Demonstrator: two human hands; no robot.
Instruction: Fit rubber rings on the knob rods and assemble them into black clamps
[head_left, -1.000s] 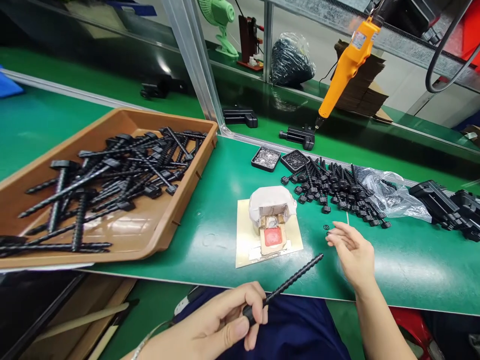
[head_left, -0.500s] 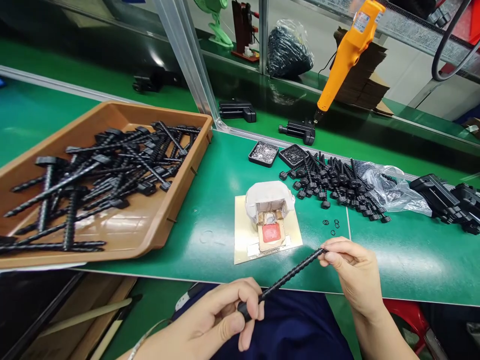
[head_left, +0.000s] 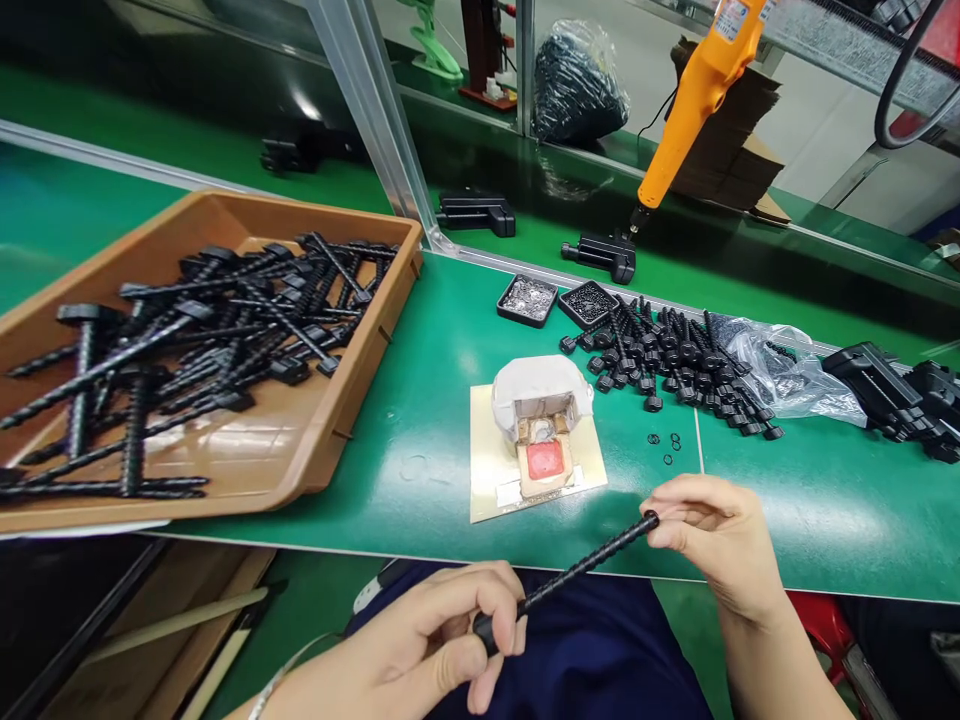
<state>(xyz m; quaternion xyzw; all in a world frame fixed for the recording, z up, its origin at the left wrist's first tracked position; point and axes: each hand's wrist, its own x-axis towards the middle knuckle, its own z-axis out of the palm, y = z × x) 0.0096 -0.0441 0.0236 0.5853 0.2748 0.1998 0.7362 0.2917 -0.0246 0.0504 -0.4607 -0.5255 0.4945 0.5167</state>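
Head cam: L hand (head_left: pixel 448 622) has the black rod (head_left: pixel 587 568) by its fat end (head_left: pixel 485 630), R hand (head_left: pixel 726 530) pinches its tip, over the lap (head_left: pixel 600 650). It's prob. light + stiff; best grip = fat end.

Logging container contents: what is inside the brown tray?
Crisscrossed black rods fill much of the tray; bare floor shows toward its near edge. Anything under the rods is covered, and the tray's left end is out of frame.

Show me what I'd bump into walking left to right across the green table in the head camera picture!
Brown tray → white block → little rings → clear bag → big black parts.
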